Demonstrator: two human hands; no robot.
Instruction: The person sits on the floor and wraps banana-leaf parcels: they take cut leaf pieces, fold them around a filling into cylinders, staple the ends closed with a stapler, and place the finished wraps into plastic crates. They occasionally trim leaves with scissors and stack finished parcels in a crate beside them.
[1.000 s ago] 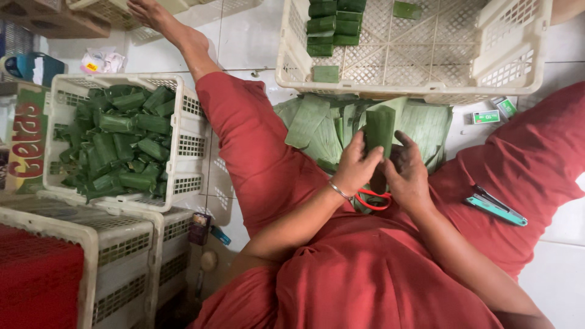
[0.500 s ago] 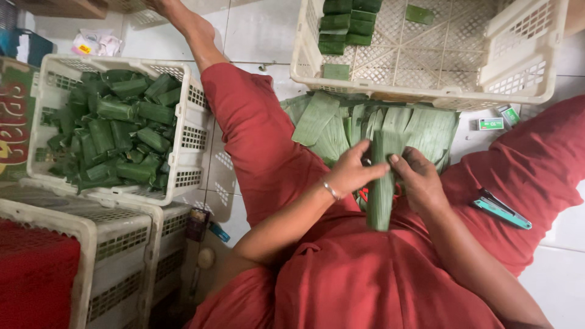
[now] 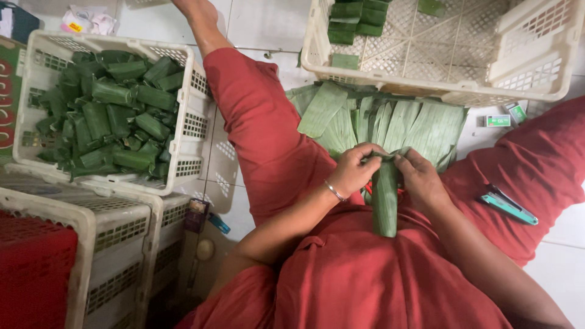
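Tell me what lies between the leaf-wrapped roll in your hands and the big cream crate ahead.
In the head view, a stack of flat banana leaves lies between the roll and the crate.

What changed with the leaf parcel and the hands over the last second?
The leaf-wrapped roll went from standing in front of the hands to lying along the lap. The left hand and right hand now pinch its far end. The red scissors seen earlier no longer show. The leaf stack, both crates and teal stapler stayed.

left hand | right hand | both pinching leaf roll top
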